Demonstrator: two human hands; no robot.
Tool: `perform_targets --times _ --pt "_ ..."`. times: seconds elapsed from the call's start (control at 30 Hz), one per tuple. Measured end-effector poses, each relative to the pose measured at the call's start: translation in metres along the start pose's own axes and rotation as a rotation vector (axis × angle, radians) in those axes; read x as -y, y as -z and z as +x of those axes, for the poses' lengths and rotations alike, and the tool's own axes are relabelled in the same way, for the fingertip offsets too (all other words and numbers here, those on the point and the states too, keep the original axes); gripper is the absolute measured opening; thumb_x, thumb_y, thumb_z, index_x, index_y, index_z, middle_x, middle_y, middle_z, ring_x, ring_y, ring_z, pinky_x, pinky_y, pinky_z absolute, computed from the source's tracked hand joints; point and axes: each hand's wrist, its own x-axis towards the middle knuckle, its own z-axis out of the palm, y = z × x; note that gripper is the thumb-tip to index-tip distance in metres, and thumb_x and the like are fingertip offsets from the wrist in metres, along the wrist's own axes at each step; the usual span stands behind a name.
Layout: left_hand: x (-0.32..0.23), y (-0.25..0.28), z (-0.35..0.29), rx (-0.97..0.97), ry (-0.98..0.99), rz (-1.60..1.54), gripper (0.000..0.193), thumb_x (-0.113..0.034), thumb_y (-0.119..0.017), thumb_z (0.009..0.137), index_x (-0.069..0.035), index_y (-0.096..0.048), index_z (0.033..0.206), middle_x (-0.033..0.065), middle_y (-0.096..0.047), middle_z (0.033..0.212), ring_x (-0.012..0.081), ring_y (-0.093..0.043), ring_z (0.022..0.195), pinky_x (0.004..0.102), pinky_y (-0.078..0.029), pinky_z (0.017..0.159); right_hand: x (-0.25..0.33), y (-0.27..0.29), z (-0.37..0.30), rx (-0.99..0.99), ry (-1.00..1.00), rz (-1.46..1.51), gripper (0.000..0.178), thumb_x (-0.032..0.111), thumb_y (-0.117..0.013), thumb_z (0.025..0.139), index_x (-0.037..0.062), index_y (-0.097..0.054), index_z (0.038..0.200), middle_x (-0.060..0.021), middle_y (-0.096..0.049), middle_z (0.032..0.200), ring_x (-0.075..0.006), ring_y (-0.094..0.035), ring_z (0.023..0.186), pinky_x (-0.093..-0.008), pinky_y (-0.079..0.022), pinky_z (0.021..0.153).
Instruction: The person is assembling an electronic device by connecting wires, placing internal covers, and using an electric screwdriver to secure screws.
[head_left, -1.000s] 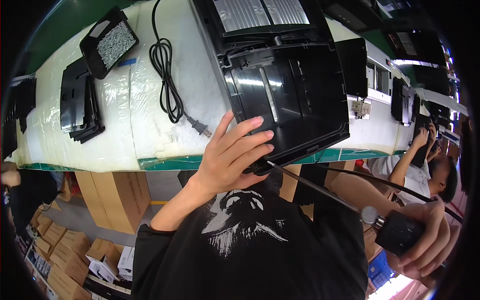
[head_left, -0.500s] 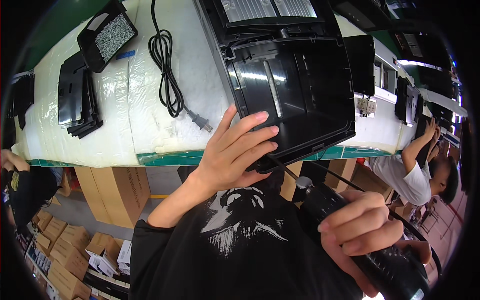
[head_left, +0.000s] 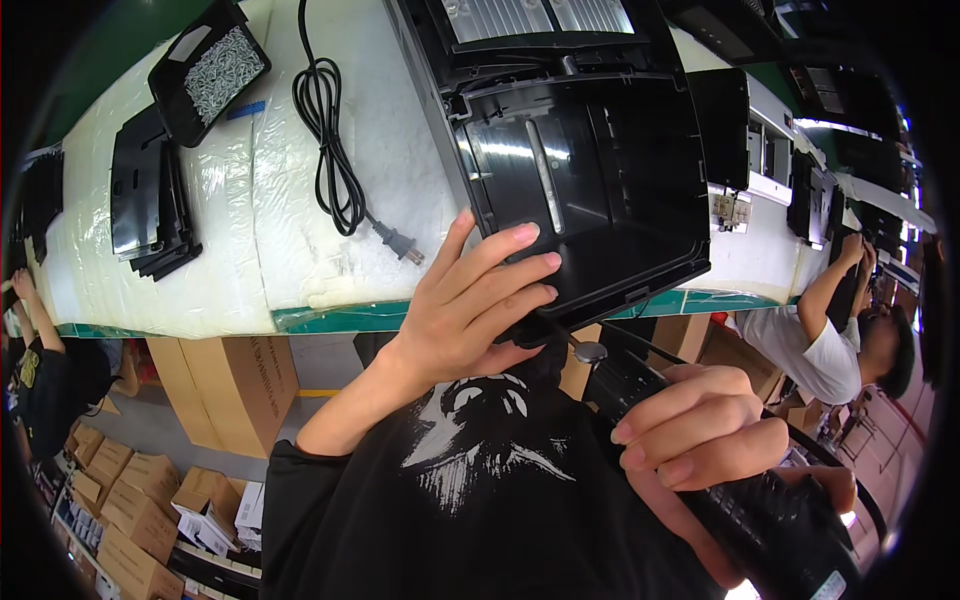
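Note:
At the near edge of the table lies an open black plastic housing [head_left: 625,190] with a slotted inner panel. My left hand [head_left: 465,295] grips its near left corner, the fingers laid over the rim and the thumb lower at the edge. My right hand [head_left: 715,430] is wrapped round a black electric screwdriver [head_left: 640,385], tilted up and left. Its bit reaches to the underside of that same corner; the tip is hidden there. Left of the housing lies a coiled black power cord [head_left: 335,150] with a two-pin plug [head_left: 405,248].
A black tray [head_left: 185,115] holds many silver screws [head_left: 222,75]. Beside it are stacked black panels [head_left: 145,195] and a blue strip [head_left: 246,109]. Cardboard boxes [head_left: 225,390] stand below the table. Co-workers are at both sides, one in a white shirt [head_left: 800,360].
My right hand has moved up and left with the screwdriver, and less of the bit shows. My left hand stays on the housing. The co-worker at left has raised an arm.

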Motion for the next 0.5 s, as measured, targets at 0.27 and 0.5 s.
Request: perform_targets --times 0.27,0.5 --pt "-0.001 -0.001 -0.004 -0.009 0.005 -0.017 0.036 -0.023 -0.069 0.065 -0.006 -0.061 0.095 0.0018 -0.058 0.115 0.0262 -0.047 0.119 0.0545 -0.024 0.106 -0.005 -0.013 0.009 0.085 -0.057 -0.010 0.016 -0.003 -0.069 0.065 -0.0039 -0.056 0.073 -0.0164 -0.060 0.065 -0.0259 -0.061 0.053 -0.0261 -0.047 0.039" --pt "-0.001 -0.002 -0.008 0.021 0.020 -0.020 0.030 -0.027 -0.065 0.072 -0.010 -0.061 0.096 -0.0015 -0.059 0.115 0.0257 -0.047 0.118 0.0534 -0.021 0.106 -0.016 -0.015 0.011 0.125 0.080 0.120 0.027 0.014 -0.066 0.069 -0.0074 -0.054 0.082 -0.0190 -0.059 0.071 -0.0292 -0.060 0.055 -0.0315 -0.049 0.045"
